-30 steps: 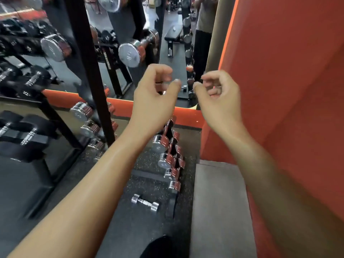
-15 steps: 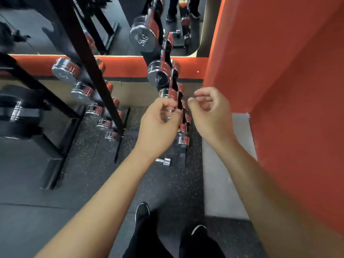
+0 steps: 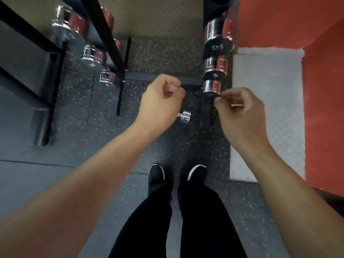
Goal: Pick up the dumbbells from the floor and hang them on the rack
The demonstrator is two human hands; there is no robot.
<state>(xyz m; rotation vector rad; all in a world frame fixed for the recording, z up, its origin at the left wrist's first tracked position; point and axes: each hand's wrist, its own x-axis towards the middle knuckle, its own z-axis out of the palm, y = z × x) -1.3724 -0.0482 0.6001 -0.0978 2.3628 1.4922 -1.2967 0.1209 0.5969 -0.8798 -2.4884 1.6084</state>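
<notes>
A: We log both hands empty, fingers curled in. The left hand [image 3: 162, 103] sits over the small dumbbell [image 3: 185, 116], which lies on the floor [image 3: 149, 58] just beside the rack [image 3: 205, 110] foot. The right hand [image 3: 242, 110] is near the rack's lowest weight [image 3: 212, 86].

B: Risk, as we judge it: the dumbbell is half hidden, so a blind reach could clip it and roll it, or knuckles could catch the rack.

A: Against half a second ago, the view has tipped further down, our shoes [image 3: 156, 174] now show, and both hands are lower.
</notes>
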